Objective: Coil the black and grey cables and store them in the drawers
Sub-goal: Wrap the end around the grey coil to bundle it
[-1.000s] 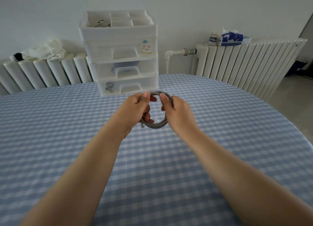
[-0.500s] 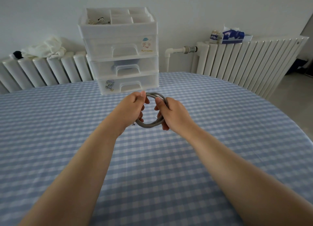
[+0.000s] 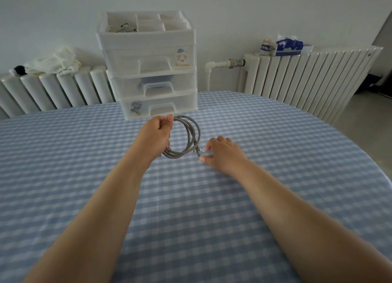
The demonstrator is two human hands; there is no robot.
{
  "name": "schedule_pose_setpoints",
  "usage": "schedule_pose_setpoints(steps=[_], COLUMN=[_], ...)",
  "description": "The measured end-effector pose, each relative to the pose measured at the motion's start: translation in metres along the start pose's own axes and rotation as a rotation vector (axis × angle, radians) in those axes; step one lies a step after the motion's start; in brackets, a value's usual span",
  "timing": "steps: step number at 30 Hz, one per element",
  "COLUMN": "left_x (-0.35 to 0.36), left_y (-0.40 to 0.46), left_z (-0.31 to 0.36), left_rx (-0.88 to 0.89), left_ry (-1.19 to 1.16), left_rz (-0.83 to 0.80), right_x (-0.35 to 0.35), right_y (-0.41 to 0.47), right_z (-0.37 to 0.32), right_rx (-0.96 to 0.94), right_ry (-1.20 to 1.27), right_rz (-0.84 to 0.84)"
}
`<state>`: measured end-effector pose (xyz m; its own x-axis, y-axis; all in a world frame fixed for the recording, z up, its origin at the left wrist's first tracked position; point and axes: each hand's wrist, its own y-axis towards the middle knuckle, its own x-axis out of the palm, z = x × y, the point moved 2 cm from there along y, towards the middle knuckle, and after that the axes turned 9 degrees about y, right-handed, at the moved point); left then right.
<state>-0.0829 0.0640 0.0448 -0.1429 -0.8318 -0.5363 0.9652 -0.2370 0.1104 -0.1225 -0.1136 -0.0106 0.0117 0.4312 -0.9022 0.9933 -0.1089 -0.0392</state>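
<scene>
The grey cable (image 3: 192,134) is wound into a small round coil of several loops, standing almost upright just above the checked tablecloth. My left hand (image 3: 156,135) grips the coil's left side. My right hand (image 3: 226,153) is low at the coil's lower right, its thumb and fingers pinching the cable's clear end plug (image 3: 204,154). Right behind the coil stands the white drawer unit (image 3: 186,104), its three drawers all shut. A dark tangle (image 3: 124,26) lies in the left compartment of its open top tray; I cannot tell what it is.
The blue-and-white checked tablecloth (image 3: 191,208) covers the round table, whose edge curves away at the right. White radiators (image 3: 307,79) line the wall behind, with a cloth bundle (image 3: 53,62) on the left one and a tissue pack (image 3: 288,46) on the right one.
My right hand has let go of the coil's right side and dropped down and right to the end plug. The coil now shows wider in my left hand alone.
</scene>
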Motion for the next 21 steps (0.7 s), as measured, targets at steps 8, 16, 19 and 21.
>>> schedule_pose_setpoints(steps=[8, 16, 19, 21], left_x=[-0.001, 0.014, 0.024, 0.028], left_y=[0.005, -0.002, -0.010, -0.014], left_z=[-0.008, -0.001, 0.008, 0.013], left_rx=[-0.082, -0.086, -0.082, -0.080], left_ry=[-0.160, -0.059, 0.020, 0.017], left_rz=[0.090, 0.072, 0.016, -0.014], right_x=[-0.001, -0.034, -0.022, -0.019], right_y=[0.003, -0.022, -0.022, -0.021], right_z=[-0.004, -0.047, -0.051, -0.048], right_rx=[0.007, -0.169, -0.113, -0.082], right_ry=[0.004, 0.784, 0.807, 0.818], right_rz=[0.177, 0.481, 0.430, 0.441])
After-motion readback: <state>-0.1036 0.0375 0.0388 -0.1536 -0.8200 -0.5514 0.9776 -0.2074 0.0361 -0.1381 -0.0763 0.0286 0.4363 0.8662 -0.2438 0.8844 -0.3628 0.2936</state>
